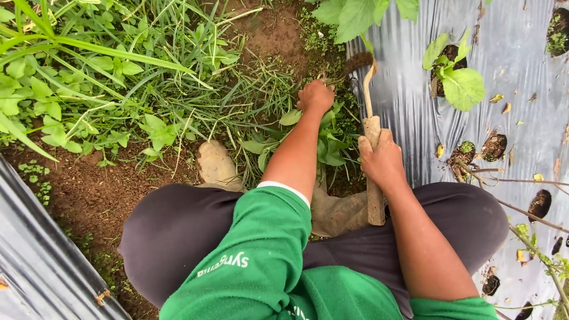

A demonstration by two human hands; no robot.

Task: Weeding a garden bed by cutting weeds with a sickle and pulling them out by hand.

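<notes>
Two bare hands work low over a strip of brown soil between sheets of silvery plastic mulch [515, 53]. The left hand [316, 96] is closed in a fist, fingers curled down into a clump of broad green weed leaves [329, 145] at the soil line; what exactly the fingers pinch is hidden, probably the stems. The right hand [382, 159] wraps tightly round the pale wooden handle of a small curved weeding tool [370, 127], whose dark soiled tip [358, 61] lies just beside the fist. Muddy tan boots [218, 166] stand beneath the knees.
</notes>
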